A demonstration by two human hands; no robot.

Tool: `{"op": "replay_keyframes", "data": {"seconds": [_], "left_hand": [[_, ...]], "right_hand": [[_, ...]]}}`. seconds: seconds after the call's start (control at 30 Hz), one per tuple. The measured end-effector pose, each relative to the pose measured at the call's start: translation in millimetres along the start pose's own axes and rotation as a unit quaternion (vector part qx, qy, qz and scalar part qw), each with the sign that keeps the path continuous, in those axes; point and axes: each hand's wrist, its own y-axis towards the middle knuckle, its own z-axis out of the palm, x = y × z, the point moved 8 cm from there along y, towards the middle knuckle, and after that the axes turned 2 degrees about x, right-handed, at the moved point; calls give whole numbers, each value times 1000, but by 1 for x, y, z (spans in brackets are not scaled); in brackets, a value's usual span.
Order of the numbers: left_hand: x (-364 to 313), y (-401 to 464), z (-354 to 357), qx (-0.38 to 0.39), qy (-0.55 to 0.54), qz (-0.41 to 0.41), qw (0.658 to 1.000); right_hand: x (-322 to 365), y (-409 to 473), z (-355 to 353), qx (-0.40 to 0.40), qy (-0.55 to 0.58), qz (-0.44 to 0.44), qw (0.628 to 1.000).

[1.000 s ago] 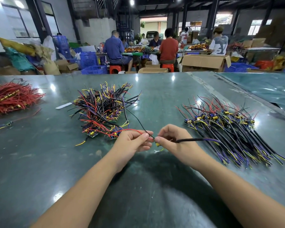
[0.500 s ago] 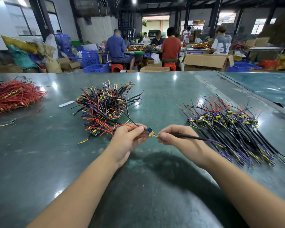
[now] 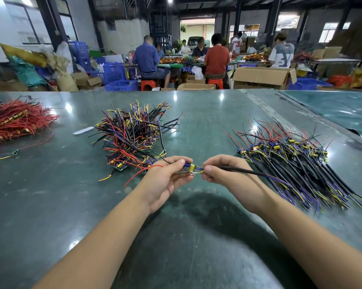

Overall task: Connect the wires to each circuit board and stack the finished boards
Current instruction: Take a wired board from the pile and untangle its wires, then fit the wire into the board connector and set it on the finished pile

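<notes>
Between hands, small green board

Above the green tabletop, the left hand pinches a small circuit board and the right hand pinches a black cable at its end. A tangled pile of wired boards lies behind the left hand, and a neater row lies right of the right hand.

We note one head-worn view, facing forward and down across the green table, hands close below, workshop beyond.
</notes>
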Motion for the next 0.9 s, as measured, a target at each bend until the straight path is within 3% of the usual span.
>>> {"op": "replay_keyframes", "data": {"seconds": [0.2, 0.5, 0.7, 0.9], "left_hand": [[2, -1, -4, -22, -54, -30, 998], [-5, -2, -3, -16, -58, -1, 998], [-7, -3, -1, -7, -56, 11, 998], [-4, -6, 11, 68, -58, 13, 996]], "right_hand": [[0, 0, 9, 41, 27, 1, 999], [3, -2, 11, 98, 81, -8, 992], [1, -2, 9, 85, 70, -13, 994], [0, 0, 3, 36, 122, 10, 992]]}}
